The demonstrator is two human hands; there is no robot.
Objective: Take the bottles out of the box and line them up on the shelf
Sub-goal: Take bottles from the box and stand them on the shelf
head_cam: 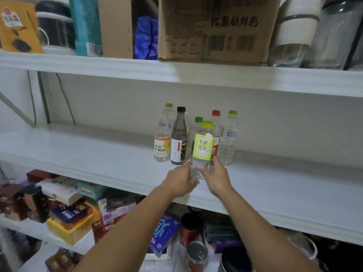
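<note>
A clear bottle with a yellow-green label and lime cap (pixel 203 147) stands upright at the front of the middle white shelf (pixel 98 154). My left hand (pixel 181 180) and my right hand (pixel 215 176) both grip its clear lower part from either side. Behind it stand several bottles in a loose group: a clear one with an orange label (pixel 162 143), a dark one with a black cap (pixel 179 142), one with a red cap (pixel 216 114), one with a green cap (pixel 198 119) that is mostly hidden, and a clear one with a blue label (pixel 228 138).
The upper shelf carries a cardboard box (pixel 216 28), a teal package (pixel 86 26), jars and an orange bag. The lower shelf (pixel 39 230) is packed with boxes, packets and cans. Bare shelf surface lies left and right of the bottles.
</note>
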